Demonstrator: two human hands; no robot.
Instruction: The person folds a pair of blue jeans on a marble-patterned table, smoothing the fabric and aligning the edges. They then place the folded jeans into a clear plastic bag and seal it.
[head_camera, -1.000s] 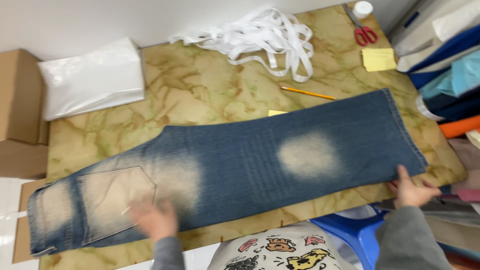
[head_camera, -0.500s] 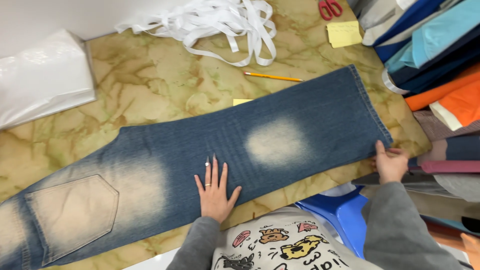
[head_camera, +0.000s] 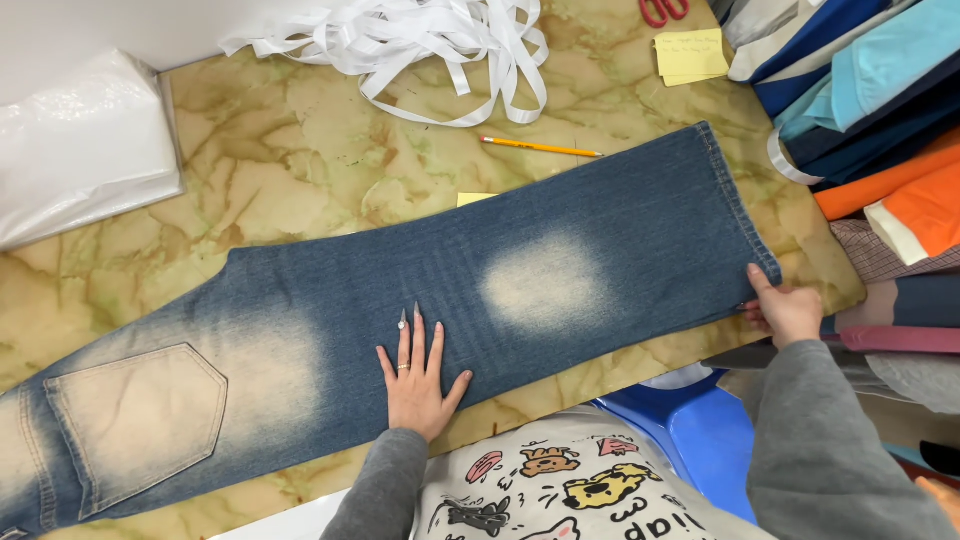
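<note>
Jeans (head_camera: 560, 290) run lower left to upper right; our left hand (head_camera: 415, 375) presses flat mid-leg, right hand (head_camera: 785, 310) pinches the hem.

Both hands (head_camera: 415, 378) on flat jeans (head_camera: 560, 280).

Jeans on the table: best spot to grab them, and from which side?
Take the jeans at the hem corner nearest the right hand, coming from the right table edge. The hem lies at that edge, stitched and thicker than the flat leg, so fingers can pinch under it. The left hand lies flat mid-leg, where the cloth offers nothing to pinch.
</note>
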